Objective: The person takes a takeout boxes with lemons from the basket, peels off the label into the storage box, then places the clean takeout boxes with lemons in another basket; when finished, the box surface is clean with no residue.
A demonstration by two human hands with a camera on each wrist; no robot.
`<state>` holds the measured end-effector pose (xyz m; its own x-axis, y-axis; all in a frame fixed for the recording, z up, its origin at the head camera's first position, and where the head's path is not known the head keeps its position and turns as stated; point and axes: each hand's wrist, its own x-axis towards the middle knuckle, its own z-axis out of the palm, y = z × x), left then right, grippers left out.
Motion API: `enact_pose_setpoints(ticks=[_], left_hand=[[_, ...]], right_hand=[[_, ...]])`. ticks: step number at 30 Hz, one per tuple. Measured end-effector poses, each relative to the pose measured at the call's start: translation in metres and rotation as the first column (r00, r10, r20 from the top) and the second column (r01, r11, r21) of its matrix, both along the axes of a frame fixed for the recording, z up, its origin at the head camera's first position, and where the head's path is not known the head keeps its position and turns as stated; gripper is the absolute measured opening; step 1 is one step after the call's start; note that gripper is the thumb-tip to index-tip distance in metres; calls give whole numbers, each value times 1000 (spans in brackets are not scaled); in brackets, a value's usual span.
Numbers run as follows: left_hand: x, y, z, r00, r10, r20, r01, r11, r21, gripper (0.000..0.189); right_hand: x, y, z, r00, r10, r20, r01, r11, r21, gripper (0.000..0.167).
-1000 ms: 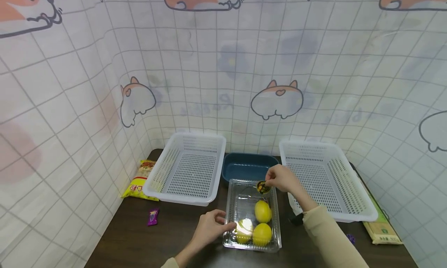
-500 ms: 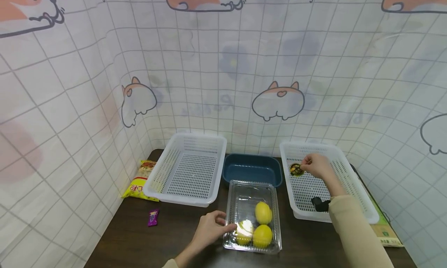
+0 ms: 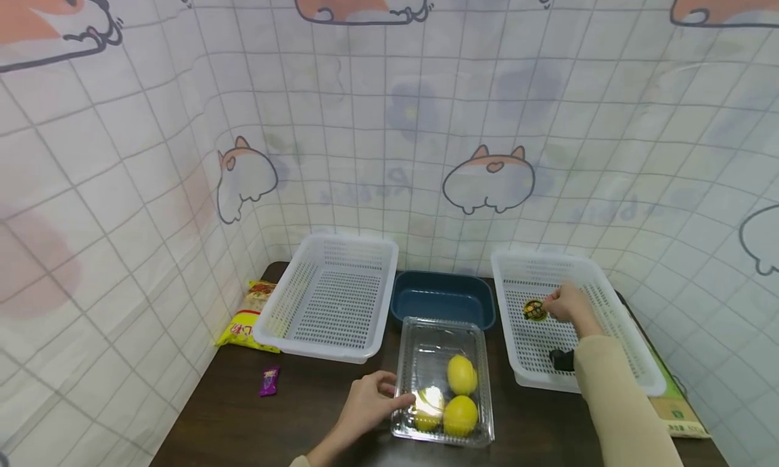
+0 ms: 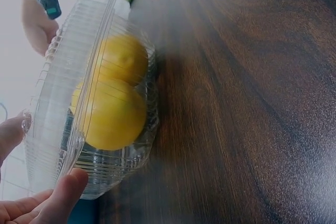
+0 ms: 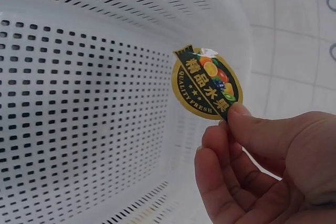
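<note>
A clear plastic clamshell box (image 3: 426,349) stands at the front middle of the table, its lid down. Yellow lemons (image 3: 460,416) lie inside, also seen through the box wall in the left wrist view. My left hand (image 3: 368,405) holds the box's left edge, thumb over the lid. Over the right white basket (image 3: 517,359), my right hand (image 3: 569,303) pinches an oval black-and-gold fruit sticker (image 5: 207,83) by its edge between thumb and fingers. The sticker bears fruit pictures and "QUALITY FRESH".
A second white basket (image 3: 389,284) stands left of a dark blue tub (image 3: 447,278). A yellow food bag (image 3: 246,328) and a purple candy (image 3: 269,380) lie at left. A green-and-tan package (image 3: 678,413) lies beside the right basket.
My right hand has carried the sticker from over the clamshell box's lid rightward to over the right basket, and slightly farther right since. My left hand has stayed at the box.
</note>
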<state>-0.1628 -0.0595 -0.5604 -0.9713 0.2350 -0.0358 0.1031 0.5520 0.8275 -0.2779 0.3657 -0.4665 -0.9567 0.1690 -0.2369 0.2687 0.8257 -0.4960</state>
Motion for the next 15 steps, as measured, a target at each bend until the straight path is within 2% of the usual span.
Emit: enact_pose_setpoints(ticks=[6,15], left_hand=[[0,0,0,1000,9,-10,-9,1000,2,55],[1,-1,1,1000,1,-3,-1,1000,16,55]], right_hand=[[2,-6,-7,999,-41,-3,40,999,-21,19],[0,-13,-2,999,-34,9,33,998,46,19]])
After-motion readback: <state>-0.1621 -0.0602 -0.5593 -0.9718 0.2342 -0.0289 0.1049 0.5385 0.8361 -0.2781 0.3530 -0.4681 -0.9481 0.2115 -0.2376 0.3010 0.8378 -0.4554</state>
